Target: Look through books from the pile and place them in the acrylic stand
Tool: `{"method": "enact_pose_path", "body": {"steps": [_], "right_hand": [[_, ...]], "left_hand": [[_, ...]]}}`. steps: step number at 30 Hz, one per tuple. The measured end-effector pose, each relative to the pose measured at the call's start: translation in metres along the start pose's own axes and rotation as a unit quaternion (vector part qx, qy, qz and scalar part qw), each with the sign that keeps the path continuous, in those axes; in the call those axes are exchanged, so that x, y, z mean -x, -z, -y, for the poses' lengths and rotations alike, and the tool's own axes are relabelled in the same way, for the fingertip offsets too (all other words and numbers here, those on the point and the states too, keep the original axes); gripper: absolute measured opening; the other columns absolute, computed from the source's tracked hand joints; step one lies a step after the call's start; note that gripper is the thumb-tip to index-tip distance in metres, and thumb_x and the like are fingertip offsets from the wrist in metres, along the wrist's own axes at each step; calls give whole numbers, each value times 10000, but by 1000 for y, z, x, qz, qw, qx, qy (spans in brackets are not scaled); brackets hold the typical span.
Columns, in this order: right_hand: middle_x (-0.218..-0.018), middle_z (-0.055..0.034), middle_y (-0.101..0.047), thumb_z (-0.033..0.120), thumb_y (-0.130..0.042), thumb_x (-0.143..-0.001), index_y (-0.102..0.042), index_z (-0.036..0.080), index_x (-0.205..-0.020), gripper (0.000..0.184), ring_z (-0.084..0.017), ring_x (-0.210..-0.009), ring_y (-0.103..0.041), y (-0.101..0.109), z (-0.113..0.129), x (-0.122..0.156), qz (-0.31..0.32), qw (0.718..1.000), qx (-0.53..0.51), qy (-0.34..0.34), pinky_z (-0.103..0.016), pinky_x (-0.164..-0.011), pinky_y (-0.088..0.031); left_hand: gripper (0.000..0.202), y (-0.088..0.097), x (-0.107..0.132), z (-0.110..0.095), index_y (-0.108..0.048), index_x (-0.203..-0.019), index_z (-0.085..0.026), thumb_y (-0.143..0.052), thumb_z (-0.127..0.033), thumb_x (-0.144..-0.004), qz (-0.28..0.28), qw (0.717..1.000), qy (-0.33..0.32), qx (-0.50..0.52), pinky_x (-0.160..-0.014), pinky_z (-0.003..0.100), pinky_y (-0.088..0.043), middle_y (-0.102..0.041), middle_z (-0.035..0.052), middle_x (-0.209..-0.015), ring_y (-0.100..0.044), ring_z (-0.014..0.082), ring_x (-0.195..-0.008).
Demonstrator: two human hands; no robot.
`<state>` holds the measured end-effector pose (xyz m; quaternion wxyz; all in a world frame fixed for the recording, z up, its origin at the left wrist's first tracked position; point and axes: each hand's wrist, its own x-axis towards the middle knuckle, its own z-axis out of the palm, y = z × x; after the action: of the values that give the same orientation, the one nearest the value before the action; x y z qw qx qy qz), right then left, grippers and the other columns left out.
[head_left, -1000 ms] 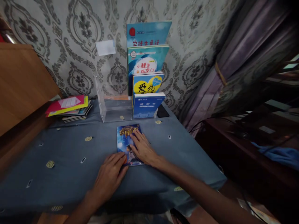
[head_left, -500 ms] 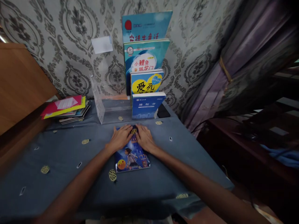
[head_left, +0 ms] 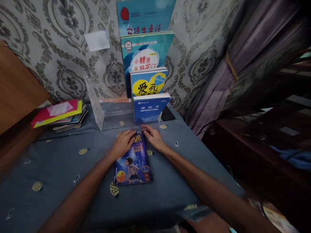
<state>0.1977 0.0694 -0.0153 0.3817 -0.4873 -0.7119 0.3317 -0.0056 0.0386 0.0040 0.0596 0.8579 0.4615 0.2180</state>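
A dark blue comic-style book (head_left: 133,165) with a running figure and "(22)" on its cover lies flat on the cloth-covered table. My left hand (head_left: 123,142) rests over its upper left part, fingers stretched toward the top edge. Beside the upper right corner is my right hand (head_left: 155,138), its fingers extended; whether the thumb touches the corner I cannot tell. Just behind stands a clear acrylic rack (head_left: 100,118). Its right side holds a blue booklet (head_left: 149,113), a yellow-and-blue book (head_left: 148,84), a teal book (head_left: 147,48) and a taller blue book (head_left: 147,16), rising in steps.
A stack of books and folders (head_left: 60,113) lies at the left near a wooden panel (head_left: 19,90). A dark phone-like slab (head_left: 167,114) sits right of the rack. A tied purple curtain (head_left: 220,84) hangs beyond the table's right edge, above dark red furniture (head_left: 233,145).
My right hand has come off the book's cover to its right side, uncovering more of the title. My left hand stays on the book. The view has shifted slightly.
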Motion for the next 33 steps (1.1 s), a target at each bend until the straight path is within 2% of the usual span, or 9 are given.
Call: {"method": "enact_pose_path", "body": {"steps": [4, 9, 14, 16, 18, 21, 23, 27, 33], "right_hand": [[-1105, -87, -745, 109, -429, -905, -664, 159, -1211, 390, -214, -995, -693, 3, 5, 3, 28, 998, 57, 4, -371, -928, -527], [-1099, -61, -751, 96, -452, -896, -715, 193, -1152, 379, -210, -1009, -687, 8, 18, 10, 29, 991, 129, 30, -348, -941, -510], [-875, -38, -767, 137, -509, -882, -740, 169, -1094, 316, -193, -815, -702, 13, 23, 11, 40, 992, 117, 15, -320, -823, -535], [-758, -17, -744, 130, -503, -881, -741, 160, -1084, 314, -175, -720, -690, 13, 22, 10, 42, 995, 88, 5, -297, -758, -538], [-647, 3, -701, 114, -496, -878, -736, 141, -1086, 319, -160, -636, -667, 13, 21, 9, 46, 998, 53, -7, -279, -700, -536], [-537, 31, -629, 97, -486, -876, -730, 122, -1081, 319, -142, -548, -635, 13, 20, 9, 55, 998, -3, -26, -252, -633, -526], [-515, 42, -606, 92, -483, -875, -729, 125, -1074, 318, -131, -521, -626, 13, 20, 10, 58, 997, -30, -35, -235, -608, -521], [-617, 26, -660, 89, -496, -860, -733, 128, -1037, 298, -100, -474, -605, 14, 19, 9, 49, 998, -30, -40, -214, -582, -513], [-652, 32, -672, 97, -501, -862, -727, 138, -996, 266, -79, -451, -584, 14, 12, 6, 42, 999, -16, -15, -187, -540, -492]], "left_hand": [[359, 1, -1, 4, -607, -1290, -190, -441, -244, -977, 8, 1000, -13, 1, -999, 437, -474, -677, 93, -1167, -618, 245, -1095], [365, 8, -4, 10, -616, -1277, -183, -413, -257, -982, 28, 997, -67, 29, -993, 438, -466, -685, 93, -1156, -612, 240, -1066], [340, 20, -2, -1, -617, -1264, -201, -426, -257, -988, 47, 992, -112, -24, -1007, 435, -449, -667, 87, -1158, -579, 241, -1095], [316, 22, 2, -15, -639, -1214, -194, -421, -263, -995, 41, 992, -84, -81, -968, 451, -463, -651, 101, -1121, -580, 258, -1067], [308, 23, 6, -35, -661, -1134, -190, -420, -335, -1008, 37, 991, -28, -123, -887, 439, -494, -632, 105, -1056, -587, 269, -1010], [425, 22, 9, -68, -656, -1073, -172, -506, -551, -950, 50, 985, 39, -160, -814, 428, -514, -612, 123, -1040, -583, 308, -1008], [509, 22, 10, -87, -645, -1081, -138, -571, -605, -894, 70, 978, 57, -187, -815, 461, -511, -605, 162, -1071, -572, 355, -1039], [439, 25, 7, -107, -634, -1090, -89, -586, -489, -915, 113, 966, 76, -220, -827, 485, -504, -607, 206, -1091, -570, 383, -1053], [293, 30, 5, -114, -643, -1099, -78, -521, -277, -922, 160, 951, 98, -244, -820, 425, -499, -647, 203, -1107, -607, 346, -1059]]}}
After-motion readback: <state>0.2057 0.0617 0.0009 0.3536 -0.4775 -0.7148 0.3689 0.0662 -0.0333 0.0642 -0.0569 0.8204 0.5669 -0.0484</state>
